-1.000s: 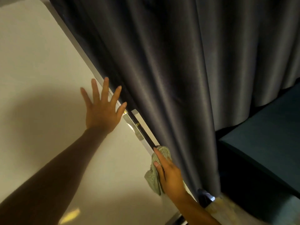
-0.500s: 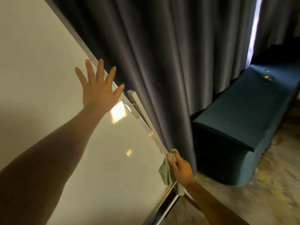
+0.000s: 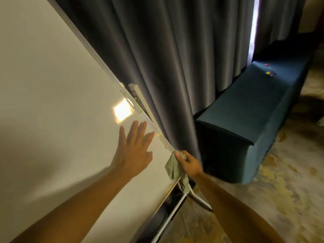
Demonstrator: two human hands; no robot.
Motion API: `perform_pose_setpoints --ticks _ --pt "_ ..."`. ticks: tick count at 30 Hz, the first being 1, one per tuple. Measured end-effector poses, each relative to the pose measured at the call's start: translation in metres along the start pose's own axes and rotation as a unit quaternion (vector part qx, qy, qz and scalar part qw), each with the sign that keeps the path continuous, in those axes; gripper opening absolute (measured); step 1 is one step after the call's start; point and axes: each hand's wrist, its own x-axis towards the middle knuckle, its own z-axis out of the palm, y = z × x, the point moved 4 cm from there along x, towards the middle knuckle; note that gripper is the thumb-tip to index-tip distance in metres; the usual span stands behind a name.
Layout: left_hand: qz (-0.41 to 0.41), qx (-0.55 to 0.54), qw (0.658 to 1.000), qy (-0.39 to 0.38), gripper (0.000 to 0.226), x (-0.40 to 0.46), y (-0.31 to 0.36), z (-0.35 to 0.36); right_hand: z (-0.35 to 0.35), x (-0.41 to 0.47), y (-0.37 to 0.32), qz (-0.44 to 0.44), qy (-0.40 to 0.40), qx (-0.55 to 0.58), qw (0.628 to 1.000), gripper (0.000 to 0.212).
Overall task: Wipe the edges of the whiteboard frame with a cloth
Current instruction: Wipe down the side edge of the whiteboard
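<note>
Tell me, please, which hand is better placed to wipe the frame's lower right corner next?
The right hand: it already pinches the green cloth against the frame edge, just above that corner. The left hand lies flat on the whiteboard, empty.

Home-like room: dark floor-length curtains (image 3: 157, 58), teal upholstered bench (image 3: 254, 109), patterned carpet (image 3: 280, 199).

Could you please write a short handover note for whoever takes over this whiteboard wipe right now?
Left hand: open, palm flat on the whiteboard, steadying it.
Right hand: shut on the green cloth, pressing it on the right frame edge just above the bottom corner.
Behind: grey curtain; teal bench to the right.
Done: cannot be judged from this view.
Left: probably the corner and bottom rail; check the other edges.
</note>
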Motion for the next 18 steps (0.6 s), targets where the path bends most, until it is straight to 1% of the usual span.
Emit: perform_pose_setpoints --ticks 1,4,5,7,9,10,12,13,14,16,18 --pt "-0.017 0.023 0.999 -0.02 0.089 0.0 -0.001 0.004 0.0 -0.003 0.008 0.012 0.011 0.027 1.0 0.033" --pt "-0.011 0.05 0.997 -0.05 0.092 -0.003 -0.001 0.017 0.012 -0.022 0.038 0.069 0.052 0.15 0.985 0.013" --pt "-0.011 0.048 0.998 -0.048 0.092 -0.003 -0.001 0.02 0.02 -0.031 0.046 0.088 0.078 0.198 0.973 0.013" --pt "-0.015 0.044 0.998 -0.038 0.092 -0.002 0.002 0.021 0.039 -0.044 0.054 0.117 0.124 0.284 0.943 0.031" --pt "-0.021 0.034 0.999 -0.034 0.092 0.001 0.003 0.019 0.057 -0.049 0.056 0.131 0.146 0.339 0.92 0.046" --pt "-0.017 0.034 0.999 -0.035 0.092 0.0 0.004 0.019 0.065 -0.052 0.056 0.131 0.162 0.348 0.914 0.049" --pt "-0.023 0.035 0.998 -0.037 0.092 0.0 0.003 0.021 0.075 -0.057 0.056 0.128 0.195 0.327 0.916 0.052" --pt "-0.02 0.036 0.999 -0.025 0.094 -0.001 0.002 0.023 0.082 -0.063 0.054 0.116 0.218 0.313 0.917 0.052" --pt "-0.019 0.043 0.998 -0.032 0.095 0.0 0.003 0.024 0.086 -0.065 0.055 0.099 0.232 0.301 0.92 0.05" --pt "-0.018 0.054 0.997 -0.045 0.096 0.002 0.002 0.02 0.097 -0.07 0.054 0.052 0.25 0.267 0.929 0.046" --pt "-0.002 0.049 0.998 -0.037 0.098 -0.006 -0.004 0.023 0.119 -0.082 0.056 0.024 0.259 0.242 0.935 0.043"
